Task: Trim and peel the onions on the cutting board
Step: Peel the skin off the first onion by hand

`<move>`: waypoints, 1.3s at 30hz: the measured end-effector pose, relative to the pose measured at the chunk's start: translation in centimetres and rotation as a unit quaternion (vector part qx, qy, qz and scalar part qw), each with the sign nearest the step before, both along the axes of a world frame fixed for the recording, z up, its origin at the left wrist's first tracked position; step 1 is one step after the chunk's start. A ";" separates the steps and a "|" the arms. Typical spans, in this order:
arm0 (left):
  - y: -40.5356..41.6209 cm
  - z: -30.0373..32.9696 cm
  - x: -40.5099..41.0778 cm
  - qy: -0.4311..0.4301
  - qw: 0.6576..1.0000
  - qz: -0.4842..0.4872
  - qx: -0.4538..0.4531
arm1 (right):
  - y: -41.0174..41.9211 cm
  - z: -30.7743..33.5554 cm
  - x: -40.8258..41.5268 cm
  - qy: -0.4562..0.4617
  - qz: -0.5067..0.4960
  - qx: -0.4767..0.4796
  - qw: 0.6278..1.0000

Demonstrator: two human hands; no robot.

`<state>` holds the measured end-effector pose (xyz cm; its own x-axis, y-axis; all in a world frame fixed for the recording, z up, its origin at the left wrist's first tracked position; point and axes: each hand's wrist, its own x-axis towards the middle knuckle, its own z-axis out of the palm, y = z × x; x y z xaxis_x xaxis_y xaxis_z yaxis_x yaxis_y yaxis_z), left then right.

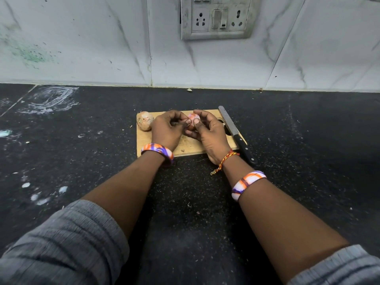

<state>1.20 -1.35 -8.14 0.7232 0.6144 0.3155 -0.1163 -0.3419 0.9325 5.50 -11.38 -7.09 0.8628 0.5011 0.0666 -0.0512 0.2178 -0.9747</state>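
Note:
A small wooden cutting board [189, 146] lies on the black counter. Above its middle, both hands hold one pinkish onion [192, 118] between them. My left hand [167, 130] grips it from the left with curled fingers, thumb tip against the skin. My right hand [207, 130] grips it from the right, thumb pressed next to the left thumb. Most of that onion is hidden by the fingers. A second onion [145, 121] with dry brown skin and root hairs lies at the board's far left corner.
A black-handled knife [236, 133] lies along the board's right edge, blade pointing to the wall. The black counter [82, 140] carries white smears and small scraps. A tiled wall with a socket panel [216, 17] stands behind.

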 end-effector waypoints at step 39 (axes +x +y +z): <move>-1.4 1.6 -1.4 0.064 0.991 0.120 0.014 | -0.9 0.1 -0.5 -0.051 0.022 -0.032 0.998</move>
